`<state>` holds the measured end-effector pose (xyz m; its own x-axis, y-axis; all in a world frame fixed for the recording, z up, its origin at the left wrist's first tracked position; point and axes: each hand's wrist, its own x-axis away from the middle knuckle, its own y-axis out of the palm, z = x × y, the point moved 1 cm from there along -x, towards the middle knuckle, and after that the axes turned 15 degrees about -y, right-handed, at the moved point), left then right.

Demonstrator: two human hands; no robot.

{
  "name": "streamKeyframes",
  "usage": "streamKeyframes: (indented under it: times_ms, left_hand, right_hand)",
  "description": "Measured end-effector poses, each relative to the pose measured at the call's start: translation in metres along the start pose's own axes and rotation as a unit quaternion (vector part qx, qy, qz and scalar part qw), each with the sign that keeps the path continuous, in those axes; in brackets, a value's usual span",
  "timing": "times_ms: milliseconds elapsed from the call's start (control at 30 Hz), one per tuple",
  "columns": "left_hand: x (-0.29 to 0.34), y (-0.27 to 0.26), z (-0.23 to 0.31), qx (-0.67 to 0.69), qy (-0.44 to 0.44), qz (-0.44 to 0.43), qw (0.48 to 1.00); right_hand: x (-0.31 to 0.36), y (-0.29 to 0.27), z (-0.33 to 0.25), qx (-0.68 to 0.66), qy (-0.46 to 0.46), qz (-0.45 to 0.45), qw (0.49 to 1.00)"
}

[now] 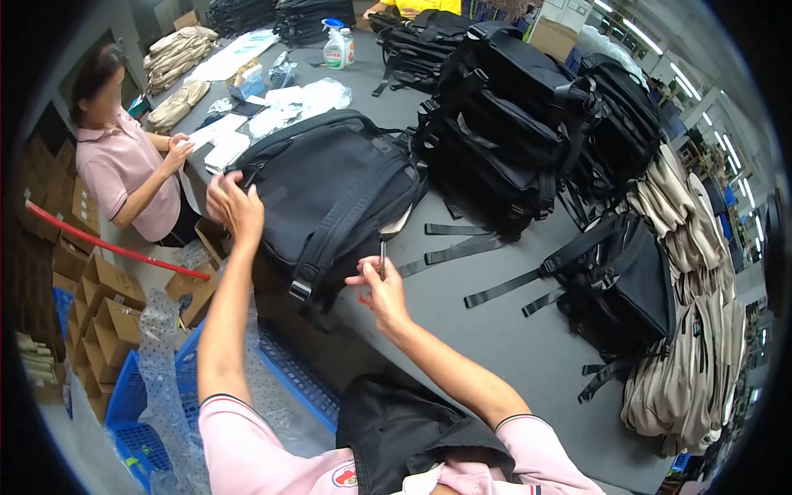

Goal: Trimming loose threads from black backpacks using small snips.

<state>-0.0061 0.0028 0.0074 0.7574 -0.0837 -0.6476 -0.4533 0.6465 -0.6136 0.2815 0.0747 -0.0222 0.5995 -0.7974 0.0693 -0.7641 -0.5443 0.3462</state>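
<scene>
While the black backpack (318, 177) lies on the near-left part of the grey table (462, 330), your left hand (239, 210) is at its left edge, fingers part-curled and touching. Fingertips are blurred, so can't tell if you're actually gripping fabric. Your right hand (384, 299) is just off the bag's lower-right side, fingers closed around a slim dark tool (383, 254), tip up; can't confirm the tool type. Beige material (398, 223) shows at the bag's edge near that tip. The bag's strap buckle (300, 289) hangs by the table's near edge, between your hands.

To your right: stacked black bags (503, 124), a separate black backpack with loose straps (623, 285), then piled beige bags (685, 355) at the far right. Left: a co-worker (132, 165) in pink, both hands at something white. Blue crate (301, 384) sits below the table edge.
</scene>
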Motion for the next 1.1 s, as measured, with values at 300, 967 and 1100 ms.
streamKeyframes:
  times_ms: [300, 967, 1100]
  left_hand:
    - [-0.065, 0.011, 0.006, -0.214, 0.081, -0.266, 0.936]
    - [-0.044, 0.011, -0.102, 0.111, -0.010, -0.276, 0.955]
    - [-0.030, -0.071, 0.002, 0.262, 0.059, -0.187, 0.945]
  right_hand:
    - [-0.016, 0.056, -0.029, -0.105, 0.026, -0.021, 0.994]
    - [0.066, -0.259, -0.111, 0.185, -0.069, 0.215, 0.956]
    - [0.136, -0.417, -0.167, 0.305, -0.229, 0.397, 0.835]
